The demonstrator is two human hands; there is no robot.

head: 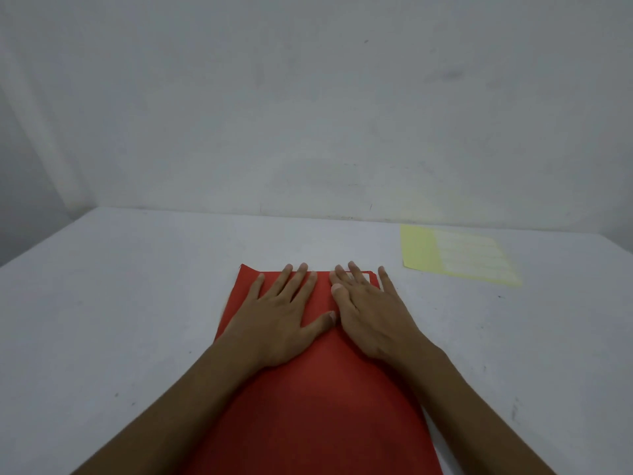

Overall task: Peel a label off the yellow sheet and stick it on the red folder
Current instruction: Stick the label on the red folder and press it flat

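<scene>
The red folder [318, 382] lies flat on the white table, running from the near edge toward the middle. My left hand [284, 310] rests palm down on its far left part, fingers spread. My right hand [368, 313] lies flat on the far right part. A white label [364, 276] shows between the right hand's fingers near the folder's far right corner, mostly covered. The yellow sheet [455, 255] lies flat at the back right of the table, apart from both hands. It carries rows of pale labels on its right part and bare yellow backing on its left.
The white table [120, 320] ends at a grey-white wall [308, 114] behind. The table's left edge slants away at the far left.
</scene>
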